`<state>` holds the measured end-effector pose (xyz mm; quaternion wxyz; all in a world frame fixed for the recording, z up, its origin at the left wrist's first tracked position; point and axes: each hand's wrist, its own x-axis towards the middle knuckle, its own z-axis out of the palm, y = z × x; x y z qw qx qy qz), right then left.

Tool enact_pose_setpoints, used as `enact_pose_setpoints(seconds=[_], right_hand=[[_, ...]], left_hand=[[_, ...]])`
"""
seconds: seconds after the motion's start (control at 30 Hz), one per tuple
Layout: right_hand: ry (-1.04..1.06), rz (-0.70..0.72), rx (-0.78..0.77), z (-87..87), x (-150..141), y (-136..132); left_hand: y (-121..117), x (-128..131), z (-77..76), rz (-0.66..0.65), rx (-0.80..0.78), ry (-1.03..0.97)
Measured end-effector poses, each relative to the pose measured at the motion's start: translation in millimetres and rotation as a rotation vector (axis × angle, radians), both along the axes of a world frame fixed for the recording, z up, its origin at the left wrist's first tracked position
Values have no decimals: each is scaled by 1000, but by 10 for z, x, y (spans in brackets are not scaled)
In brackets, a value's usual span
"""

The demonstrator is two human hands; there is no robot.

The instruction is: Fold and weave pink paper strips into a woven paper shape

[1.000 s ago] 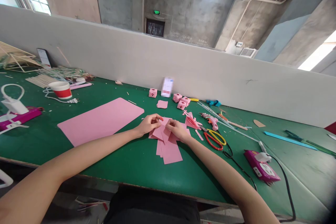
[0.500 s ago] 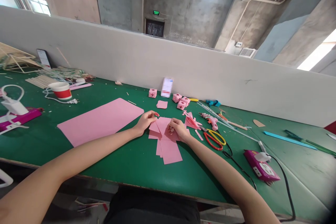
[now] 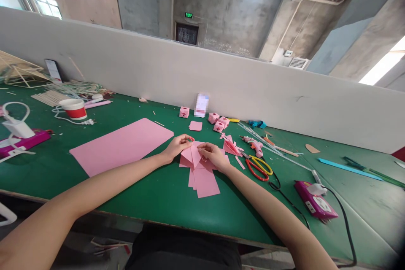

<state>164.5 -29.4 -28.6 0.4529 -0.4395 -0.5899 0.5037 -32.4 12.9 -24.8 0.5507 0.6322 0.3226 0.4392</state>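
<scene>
A creased piece of pink paper (image 3: 192,155) is raised at an angle over a spread of loose pink paper pieces (image 3: 207,183). My left hand (image 3: 177,147) pinches its upper left edge between thumb and fingers; red shows at the fingertips. On the other side, my right hand (image 3: 214,157) has its thumb and forefinger closed at the paper's right edge, with the other fingers curled under. Beyond the hands lies a small stack of pink squares (image 3: 195,126). Folded pink paper cubes (image 3: 219,126) sit near it, and another cube (image 3: 184,112) stands to the left.
A large pink sheet (image 3: 122,145) lies left. Scissors (image 3: 258,168), a glue gun (image 3: 257,147) and pink scraps (image 3: 232,147) lie right. A purple power strip (image 3: 316,202) with a black cable stands further right. A phone (image 3: 201,105) leans on the partition; a paper cup (image 3: 72,109) stands far left.
My right hand has moved slightly left and up, its thumb and forefinger now at the paper's edge. The creased paper has shifted a little to the right with my left fingers.
</scene>
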Motion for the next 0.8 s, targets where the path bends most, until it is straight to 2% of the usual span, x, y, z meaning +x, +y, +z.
enact_pose_setpoints(seconds=[0.3, 0.8], right_hand=[[82, -54, -32, 14, 4, 9], [61, -37, -29, -42, 33, 46]], left_hand=[[10, -18, 14, -27, -80, -101], [29, -23, -29, -12, -60, -35]])
